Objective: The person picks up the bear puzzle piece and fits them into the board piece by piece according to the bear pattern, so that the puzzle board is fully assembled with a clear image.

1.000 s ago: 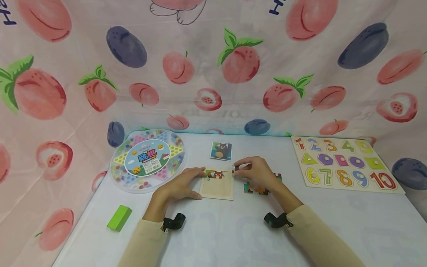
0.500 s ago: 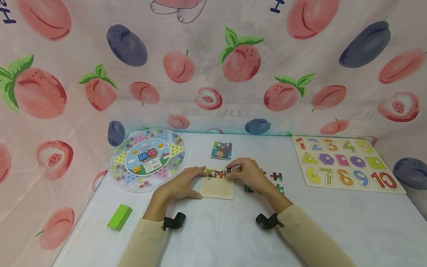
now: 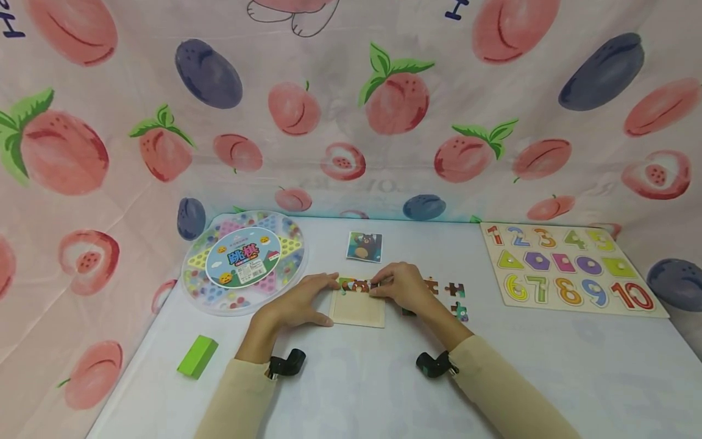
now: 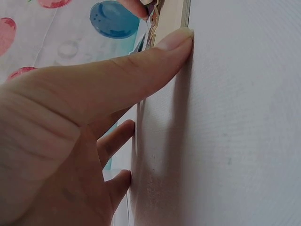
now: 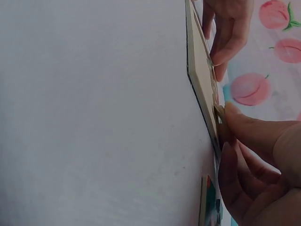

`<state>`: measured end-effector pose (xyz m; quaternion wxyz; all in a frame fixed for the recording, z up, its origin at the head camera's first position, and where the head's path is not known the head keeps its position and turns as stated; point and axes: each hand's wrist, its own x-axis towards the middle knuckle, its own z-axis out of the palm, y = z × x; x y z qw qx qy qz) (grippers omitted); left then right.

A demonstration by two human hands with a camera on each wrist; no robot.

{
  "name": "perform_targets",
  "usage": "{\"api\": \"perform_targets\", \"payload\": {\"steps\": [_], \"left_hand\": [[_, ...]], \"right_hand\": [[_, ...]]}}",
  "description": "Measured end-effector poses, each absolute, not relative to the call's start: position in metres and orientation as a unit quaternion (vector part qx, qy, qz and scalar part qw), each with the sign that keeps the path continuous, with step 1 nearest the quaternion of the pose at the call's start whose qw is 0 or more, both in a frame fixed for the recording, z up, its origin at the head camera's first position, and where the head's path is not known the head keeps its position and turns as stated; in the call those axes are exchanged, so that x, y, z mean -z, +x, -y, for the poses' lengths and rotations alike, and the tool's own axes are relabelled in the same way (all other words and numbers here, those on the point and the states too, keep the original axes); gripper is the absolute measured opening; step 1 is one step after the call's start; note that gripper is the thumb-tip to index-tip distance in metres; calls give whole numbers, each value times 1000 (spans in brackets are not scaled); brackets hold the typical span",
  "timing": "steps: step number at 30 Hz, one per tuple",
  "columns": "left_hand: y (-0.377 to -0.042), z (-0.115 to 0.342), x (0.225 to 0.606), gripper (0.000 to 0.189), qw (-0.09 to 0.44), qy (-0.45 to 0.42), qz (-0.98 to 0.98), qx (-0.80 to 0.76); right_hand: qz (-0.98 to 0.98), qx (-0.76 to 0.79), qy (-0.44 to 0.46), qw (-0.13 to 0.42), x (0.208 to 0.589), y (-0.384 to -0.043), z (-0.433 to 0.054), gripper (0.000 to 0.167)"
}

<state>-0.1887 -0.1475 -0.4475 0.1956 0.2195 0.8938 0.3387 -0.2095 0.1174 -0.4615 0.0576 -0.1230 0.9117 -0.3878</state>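
— What is your right hand (image 3: 404, 286) doing at the table (image 3: 351, 384)?

— I pinch a small puzzle piece (image 5: 219, 112) between thumb and fingertips, over the upper right part of a square wooden puzzle tray (image 3: 356, 312). My fingers cover most of the piece, and I cannot tell whether its edge is seated.

— And your left hand (image 3: 301, 301)?

— Spread along the tray's left side, thumb at the near corner and index finger at the far one, pinching nothing. The wrist view shows my thumb tip against the wooden edge.

— What lies in the tray?

— A row of placed pieces (image 3: 355, 286) along its far edge, printed with the brown face of a bear. Below them the pale wood is bare.

— And around it?

— Loose pieces (image 3: 454, 289) lie just to the right of the tray, some of them partly hidden by my right hand and wrist. A picture card (image 3: 364, 247) showing a bear lies flat beyond the tray.

— Farther out?

— To my left, a round game box (image 3: 242, 259) with a clear rim of coloured beads, and a green block (image 3: 197, 357) nearer me. To my right, a number board (image 3: 570, 271) of digits and shapes. Behind everything hangs a peach-print cloth (image 3: 340, 110).
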Motion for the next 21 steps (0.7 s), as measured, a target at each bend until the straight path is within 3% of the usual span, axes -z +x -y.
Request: {"api": "perform_targets", "payload": {"steps": [21], "left_hand": [[-189,147,448,68,199,215,-894,-340]], "right_hand": [[-927,347,-133,55,457,-206,-114,22]]}}
